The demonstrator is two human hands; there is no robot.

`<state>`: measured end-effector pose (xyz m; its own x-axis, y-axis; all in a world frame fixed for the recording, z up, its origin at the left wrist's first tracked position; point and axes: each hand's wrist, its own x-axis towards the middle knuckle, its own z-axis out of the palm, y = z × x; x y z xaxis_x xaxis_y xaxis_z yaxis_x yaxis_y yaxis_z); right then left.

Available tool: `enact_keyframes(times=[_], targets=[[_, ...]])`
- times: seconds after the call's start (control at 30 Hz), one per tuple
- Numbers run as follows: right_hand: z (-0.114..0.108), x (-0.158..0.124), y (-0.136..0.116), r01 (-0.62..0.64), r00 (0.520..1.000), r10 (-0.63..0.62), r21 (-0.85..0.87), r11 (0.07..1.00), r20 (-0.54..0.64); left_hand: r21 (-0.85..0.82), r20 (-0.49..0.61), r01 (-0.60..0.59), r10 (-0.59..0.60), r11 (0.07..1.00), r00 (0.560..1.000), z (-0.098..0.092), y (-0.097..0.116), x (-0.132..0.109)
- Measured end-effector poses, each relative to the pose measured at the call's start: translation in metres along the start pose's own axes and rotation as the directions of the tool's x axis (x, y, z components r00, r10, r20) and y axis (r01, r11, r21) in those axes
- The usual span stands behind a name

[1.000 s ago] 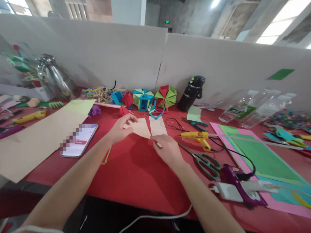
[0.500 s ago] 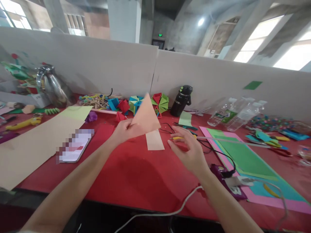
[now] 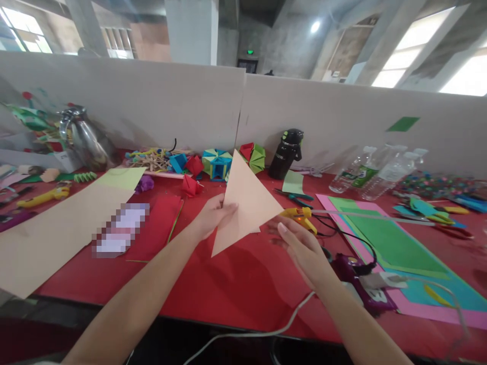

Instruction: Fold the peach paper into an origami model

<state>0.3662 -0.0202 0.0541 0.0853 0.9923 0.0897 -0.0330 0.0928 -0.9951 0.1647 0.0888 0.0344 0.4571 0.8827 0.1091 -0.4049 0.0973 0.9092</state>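
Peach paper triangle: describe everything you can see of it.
The peach paper triangle looks thin, plain and smooth, with straight edges and one corner pointing up. It is held raised and tilted above the red table: the left hand grips its left edge, thumb across the front. The open right hand is near its right corner; contact is unclear.

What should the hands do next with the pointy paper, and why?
Maybe bring the right hand in to steady the pointy paper by its right corner: the left hand pinches it at the left side, while the right hand's fingers are loosely open near that corner.
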Motion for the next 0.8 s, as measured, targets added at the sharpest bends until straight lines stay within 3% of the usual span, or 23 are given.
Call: enact_keyframes(times=[0.1,0.2,0.3,0.43,0.5,0.6,0.7,0.8], targets=[[-0.003,-0.002,0.003,0.039,0.999,-0.041,-0.067,0.997,-0.024,0.083,0.072,0.048,-0.054,0.995,0.996,0.006,-0.003,-0.008],[-0.007,-0.002,0.008,0.088,0.993,-0.103,-0.21,0.974,-0.062,0.238,0.067,-0.001,-0.016,0.971,0.998,0.012,-0.005,-0.014],[-0.008,-0.002,0.008,0.11,0.981,-0.155,-0.321,0.941,-0.118,0.432,0.102,-0.071,0.03,0.899,0.994,0.019,-0.009,-0.023],[-0.003,-0.003,0.0,0.083,0.964,-0.181,-0.426,0.901,-0.195,0.602,0.196,-0.083,-0.047,0.794,0.979,0.028,-0.014,-0.035],[0.0,-0.003,-0.004,0.078,0.967,-0.181,-0.467,0.881,-0.181,0.578,0.21,-0.062,-0.075,0.814,0.975,0.03,-0.015,-0.037],[0.0,-0.003,-0.007,0.083,0.976,-0.168,-0.474,0.876,-0.141,0.403,0.191,-0.028,-0.054,0.915,0.98,0.03,-0.013,-0.034],[-0.005,-0.003,-0.006,0.065,0.984,-0.131,-0.44,0.895,-0.123,0.198,0.01,0.045,-0.048,0.979,0.999,0.024,-0.006,-0.025],[-0.011,-0.002,-0.004,0.043,0.982,-0.123,-0.46,0.887,-0.145,0.093,-0.198,0.035,-0.016,0.995,0.98,0.016,0.0,-0.017]])
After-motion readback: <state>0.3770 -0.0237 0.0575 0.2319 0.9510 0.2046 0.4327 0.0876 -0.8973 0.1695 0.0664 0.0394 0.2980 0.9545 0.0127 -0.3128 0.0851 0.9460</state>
